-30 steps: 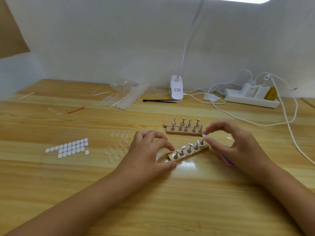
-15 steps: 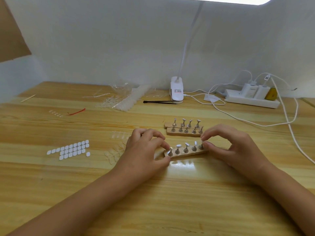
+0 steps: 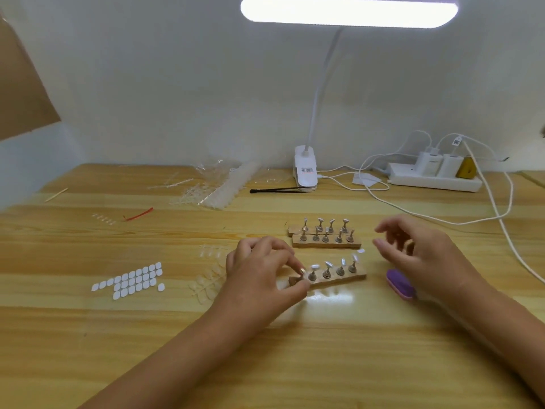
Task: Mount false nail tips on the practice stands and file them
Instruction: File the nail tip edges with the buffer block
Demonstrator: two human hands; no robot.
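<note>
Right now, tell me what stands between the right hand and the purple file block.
Nothing visible does. The right hand hovers open directly beside the purple file block; the near stand, gripped by the left hand, lies clear to one side.

Wooden table (image 3: 265, 364) against white wall (image 3: 177, 84) — lamp (image 3: 348, 11) lit overhead.

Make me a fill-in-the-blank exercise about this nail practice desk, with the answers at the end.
1. The left hand pinches the ___ end of the near stand.
2. The buffer block lying to the right of that stand is ___ in colour.
3. Behind the near stand lie ___ more stands.
4. The right hand, fingers spread above the table, holds ___.
Missing words: left; purple; two; nothing.
</note>
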